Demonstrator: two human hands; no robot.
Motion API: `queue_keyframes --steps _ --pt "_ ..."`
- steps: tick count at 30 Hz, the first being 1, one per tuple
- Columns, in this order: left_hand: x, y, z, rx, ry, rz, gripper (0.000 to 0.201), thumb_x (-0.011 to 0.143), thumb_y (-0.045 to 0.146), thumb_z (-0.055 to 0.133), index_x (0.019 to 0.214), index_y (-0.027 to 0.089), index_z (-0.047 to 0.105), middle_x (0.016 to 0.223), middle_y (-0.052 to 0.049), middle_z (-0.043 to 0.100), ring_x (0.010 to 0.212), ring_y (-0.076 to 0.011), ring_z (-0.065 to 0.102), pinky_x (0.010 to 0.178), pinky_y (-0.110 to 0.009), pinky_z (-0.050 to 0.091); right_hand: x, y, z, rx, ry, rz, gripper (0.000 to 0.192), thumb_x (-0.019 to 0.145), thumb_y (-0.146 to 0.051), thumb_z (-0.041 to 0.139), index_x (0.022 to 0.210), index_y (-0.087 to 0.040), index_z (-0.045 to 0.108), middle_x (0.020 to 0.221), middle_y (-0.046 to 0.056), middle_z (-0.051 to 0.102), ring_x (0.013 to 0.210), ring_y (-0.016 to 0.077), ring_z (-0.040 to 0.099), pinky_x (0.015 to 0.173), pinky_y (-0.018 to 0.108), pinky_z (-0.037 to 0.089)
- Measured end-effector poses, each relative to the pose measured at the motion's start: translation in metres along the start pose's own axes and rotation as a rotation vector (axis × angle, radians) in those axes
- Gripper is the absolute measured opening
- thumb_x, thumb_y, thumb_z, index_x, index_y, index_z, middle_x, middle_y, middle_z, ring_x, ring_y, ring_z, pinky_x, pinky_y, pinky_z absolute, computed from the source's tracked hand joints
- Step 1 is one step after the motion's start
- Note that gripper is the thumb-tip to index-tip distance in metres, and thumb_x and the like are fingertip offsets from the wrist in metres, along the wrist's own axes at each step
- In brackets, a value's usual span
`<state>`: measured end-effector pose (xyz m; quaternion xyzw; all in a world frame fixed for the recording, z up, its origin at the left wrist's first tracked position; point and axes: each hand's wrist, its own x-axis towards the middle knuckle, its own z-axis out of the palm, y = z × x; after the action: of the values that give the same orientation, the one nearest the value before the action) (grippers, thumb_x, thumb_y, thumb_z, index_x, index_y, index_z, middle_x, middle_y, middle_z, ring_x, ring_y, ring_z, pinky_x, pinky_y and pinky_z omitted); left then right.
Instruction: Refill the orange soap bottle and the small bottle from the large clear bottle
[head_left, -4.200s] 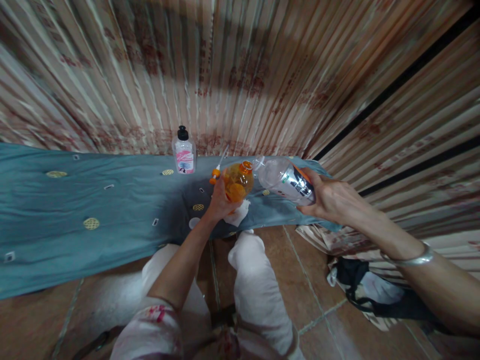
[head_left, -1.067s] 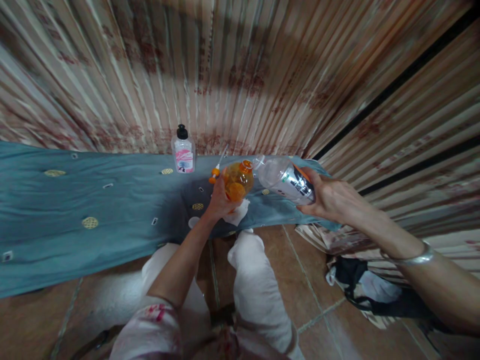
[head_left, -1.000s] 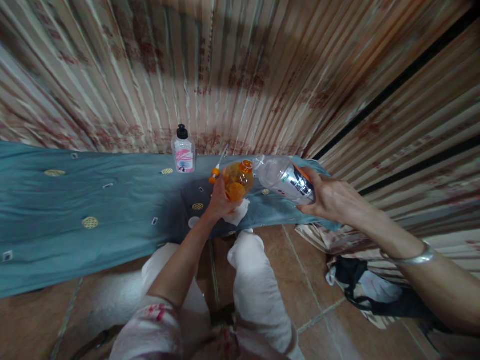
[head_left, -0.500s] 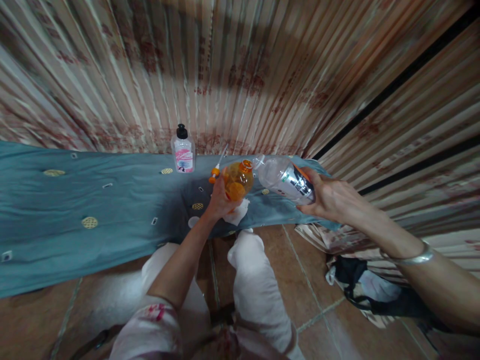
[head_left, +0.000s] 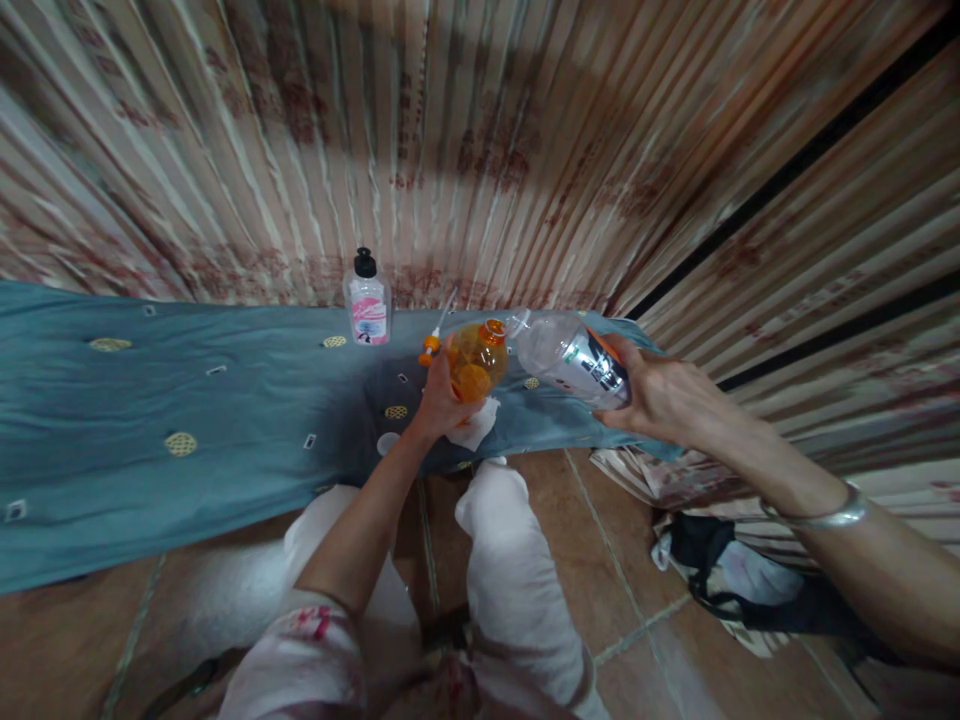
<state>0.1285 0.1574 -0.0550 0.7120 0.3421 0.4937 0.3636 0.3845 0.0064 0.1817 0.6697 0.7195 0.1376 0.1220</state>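
left hand (head_left: pixel 439 400) fingers wrap the orange bottle (head_left: pixel 475 362); right hand (head_left: pixel 660 395) grips the clear bottle (head_left: pixel 570 355), lying tilted, mouth pointing 9 o'clock, meeting the orange neck

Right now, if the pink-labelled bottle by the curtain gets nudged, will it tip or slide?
The pink-labelled bottle stands upright and taller than wide, so a high nudge would probably tip it. The blue cloth under it looks soft and wrinkled, so sliding seems unlikely. Its clear body looks like plastic, probably light.

Dim, warm indoor light; soft focus, strong wide-angle edge distortion.
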Motion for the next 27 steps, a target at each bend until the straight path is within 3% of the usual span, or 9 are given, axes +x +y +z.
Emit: queue_keyframes --steps 9,15,21,27 --pt "0.0003 -0.0089 0.0028 0.015 0.018 0.027 0.130 0.070 0.034 0.098 0.176 0.021 0.025 0.170 -0.025 0.054 0.159 -0.0452 0.056 0.136 -0.064 0.041 0.0006 0.0017 -0.0043 0.030 -0.050 -0.008 0.098 0.091 -0.053 0.067 0.171 -0.006 0.036 0.104 0.016 0.084 0.088 0.0364 0.080 0.068 0.035 0.046" --pt "0.0006 -0.0063 0.0012 0.016 0.025 0.045 0.127 0.071 0.031 0.096 0.176 0.015 0.027 0.171 -0.028 0.052 0.159 -0.0469 0.055 0.137 -0.063 0.041 0.0003 0.0012 -0.0019 0.013 -0.008 -0.022 0.097 0.092 -0.052 0.069 0.171 -0.007 0.036 0.105 0.015 0.084 0.089 0.0354 0.079 0.067 0.034 0.045" --pt "0.0017 -0.0035 0.0010 0.010 0.022 0.067 0.124 0.073 0.037 0.093 0.176 0.017 0.028 0.168 -0.026 0.056 0.158 -0.0460 0.056 0.136 -0.067 0.042 0.0012 -0.0027 -0.0103 0.022 -0.094 0.007 0.090 0.092 -0.049 0.070 0.166 -0.008 0.040 0.109 0.017 0.084 0.091 0.0356 0.081 0.070 0.035 0.047" --pt "0.0025 -0.0026 -0.0016 0.024 -0.014 0.059 0.125 0.072 0.034 0.095 0.175 0.020 0.027 0.170 -0.024 0.055 0.159 -0.0437 0.055 0.136 -0.061 0.042 0.0008 -0.0005 -0.0043 0.006 -0.020 -0.009 0.093 0.091 -0.052 0.070 0.167 -0.008 0.040 0.101 0.014 0.084 0.084 0.0352 0.079 0.066 0.034 0.043"
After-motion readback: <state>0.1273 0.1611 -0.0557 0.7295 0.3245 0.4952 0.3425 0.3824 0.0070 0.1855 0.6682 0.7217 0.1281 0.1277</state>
